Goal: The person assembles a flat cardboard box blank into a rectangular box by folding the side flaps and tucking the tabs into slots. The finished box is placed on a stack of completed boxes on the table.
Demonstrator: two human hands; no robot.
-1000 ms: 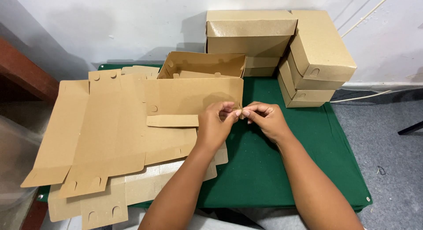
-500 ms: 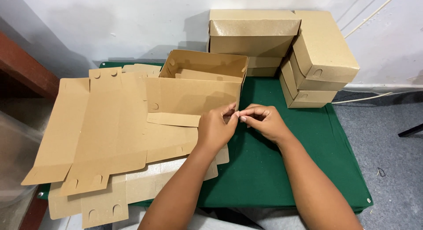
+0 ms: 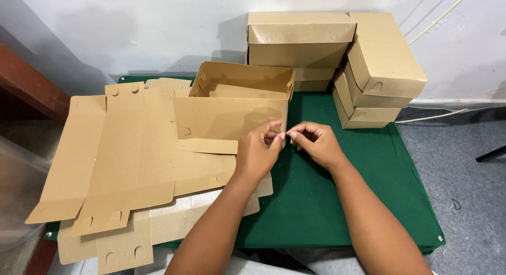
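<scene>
While flat cardboard blanks (image 3: 126, 164) lie nearest, both hands, left hand (image 3: 258, 153) and right hand (image 3: 316, 143), keep pinching the half-folded box (image 3: 237, 109) at its front corner on the green surface (image 3: 337, 201), barely shifted; finished boxes (image 3: 337, 59) stand stacked behind.

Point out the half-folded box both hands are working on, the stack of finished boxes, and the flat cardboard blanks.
half-folded box (image 3: 232, 117): head view, on its front panel.
stack of finished boxes (image 3: 300, 32): head view, on the top box's front flap.
flat cardboard blanks (image 3: 132, 148): head view, on the top sheet's middle.
</scene>
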